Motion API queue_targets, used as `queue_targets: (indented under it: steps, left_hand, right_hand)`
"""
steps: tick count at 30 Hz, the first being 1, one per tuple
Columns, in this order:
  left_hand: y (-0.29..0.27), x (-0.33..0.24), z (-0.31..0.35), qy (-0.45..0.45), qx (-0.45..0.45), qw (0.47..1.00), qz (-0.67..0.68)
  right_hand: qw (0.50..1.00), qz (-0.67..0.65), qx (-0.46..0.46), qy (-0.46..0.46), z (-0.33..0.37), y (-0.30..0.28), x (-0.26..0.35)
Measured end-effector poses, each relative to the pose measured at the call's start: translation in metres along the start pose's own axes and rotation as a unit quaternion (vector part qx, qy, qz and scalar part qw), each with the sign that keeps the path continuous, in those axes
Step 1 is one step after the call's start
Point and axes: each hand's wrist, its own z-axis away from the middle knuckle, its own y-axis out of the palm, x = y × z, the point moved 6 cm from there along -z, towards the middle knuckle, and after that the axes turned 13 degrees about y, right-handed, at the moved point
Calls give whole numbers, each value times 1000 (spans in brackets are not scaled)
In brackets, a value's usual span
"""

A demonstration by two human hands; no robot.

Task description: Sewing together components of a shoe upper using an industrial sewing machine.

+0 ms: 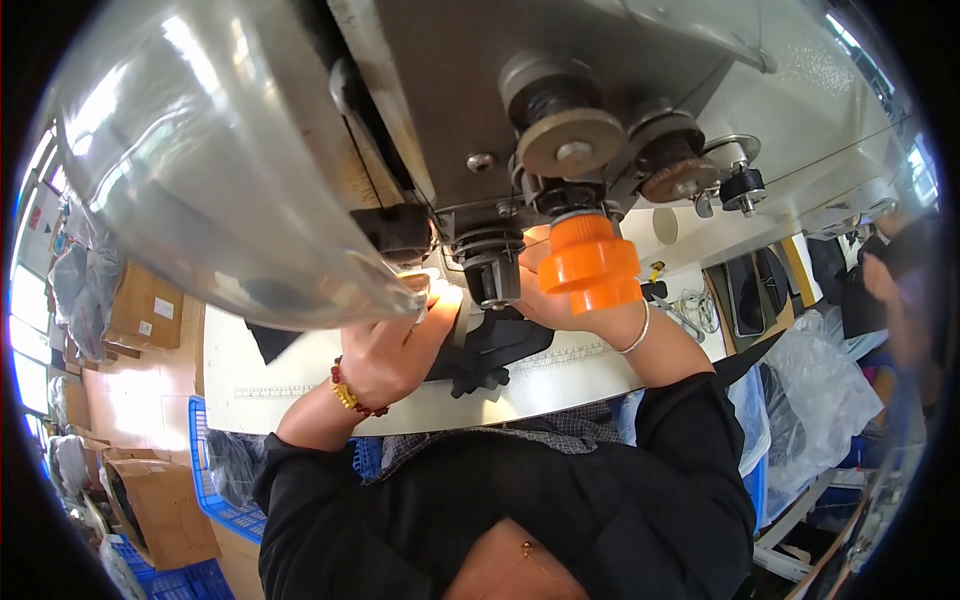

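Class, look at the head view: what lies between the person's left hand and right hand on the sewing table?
In the head view, black fabric lies between the left hand and right hand, under the machine's presser assembly.

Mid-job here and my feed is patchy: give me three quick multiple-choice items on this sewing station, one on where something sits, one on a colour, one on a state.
1. Where is the orange ribbed knob?
A. just above the right hand
B. on the floor
C. in the blue crate

2. What colour is the fabric piece under the machine head?
A. white
B. black
C. yellow

3. What is the left hand doing?
A. hanging off the table
B. holding scissors
C. resting on the white table by the needle area

Answers: 1 A, the knob sits directly over the right hand. 2 B, it shows dark against the white table. 3 C, its fingers reach toward the presser foot.
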Motion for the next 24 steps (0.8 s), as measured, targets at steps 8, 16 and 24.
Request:
queue_targets:
  steps: [8, 16, 24]
  left_hand:
    - [-4, -13, -4, 89, -35, 994, -54]
    - [-1, -16, 2, 61, -33, 997, -38]
    - [10, -6, 16, 62, -33, 995, -65]
  right_hand:
    - [1000, -11, -20, 13, 3, 2, -2]
    - [999, 21, 6, -27, 1, 0, 4]
    - [998, -47, -12, 28, 0, 6, 0]
